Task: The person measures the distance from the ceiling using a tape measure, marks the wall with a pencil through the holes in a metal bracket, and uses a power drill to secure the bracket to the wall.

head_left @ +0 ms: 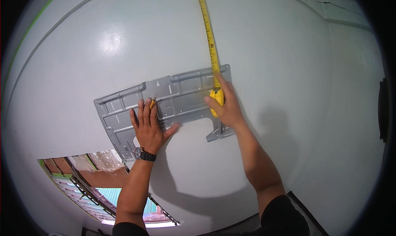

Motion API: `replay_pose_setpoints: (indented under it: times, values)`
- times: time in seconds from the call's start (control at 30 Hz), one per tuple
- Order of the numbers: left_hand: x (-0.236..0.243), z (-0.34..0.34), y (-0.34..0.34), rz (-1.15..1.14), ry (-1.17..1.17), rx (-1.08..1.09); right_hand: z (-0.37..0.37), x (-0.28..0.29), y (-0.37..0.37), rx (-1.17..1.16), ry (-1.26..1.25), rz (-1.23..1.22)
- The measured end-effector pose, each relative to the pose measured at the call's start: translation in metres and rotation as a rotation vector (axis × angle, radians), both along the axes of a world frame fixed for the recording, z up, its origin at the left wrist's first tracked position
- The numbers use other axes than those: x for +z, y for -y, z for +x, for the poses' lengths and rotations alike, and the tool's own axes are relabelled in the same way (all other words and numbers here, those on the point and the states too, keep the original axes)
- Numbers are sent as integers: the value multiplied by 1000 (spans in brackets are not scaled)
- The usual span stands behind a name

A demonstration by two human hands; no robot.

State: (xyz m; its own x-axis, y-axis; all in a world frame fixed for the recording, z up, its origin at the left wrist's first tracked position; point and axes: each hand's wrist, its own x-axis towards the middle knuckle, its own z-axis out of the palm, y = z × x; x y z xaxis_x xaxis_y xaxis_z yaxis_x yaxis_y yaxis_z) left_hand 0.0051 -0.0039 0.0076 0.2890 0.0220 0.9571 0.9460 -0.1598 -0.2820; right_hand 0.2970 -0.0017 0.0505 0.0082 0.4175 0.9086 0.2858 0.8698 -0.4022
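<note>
A grey metal mounting plate (185, 104) with ribs, holes and cut-outs is held against the white wall. My left hand (147, 126), wearing a black watch, lies on its left half with fingers extended, and a short orange pencil (153, 102) is tucked at the index finger. My right hand (227, 108) grips a yellow tape measure (216, 95) over the plate's right part, thumb on the case. The extended yellow blade (208, 29) runs up the wall past the top of the view; its far end is out of sight.
An opening with slats and brown panels (99, 178) is at lower left, partly behind my left arm. A dark object (383, 110) is at the far right edge. A moulding (72, 11) crosses the upper left, and a crack (334, 5) shows at upper right.
</note>
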Motion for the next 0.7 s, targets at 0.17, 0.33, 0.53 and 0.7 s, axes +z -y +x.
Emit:
replay_pose_setpoints:
  times: [0.17, 0.33, 0.53, 0.7]
  values:
    - [0, 0, -1, 3, 1, 1, 3, 2, 1, -12, 24, -18]
    - [0, 0, -1, -5, 7, 12, 2, 3, 0, -14, 23, -19]
    - [1, 1, 2, -1, 2, 1, 2, 2, -2, -5, 15, -32]
    - [2, 1, 3, 6, 5, -4, 1, 1, -4, -14, 21, -13]
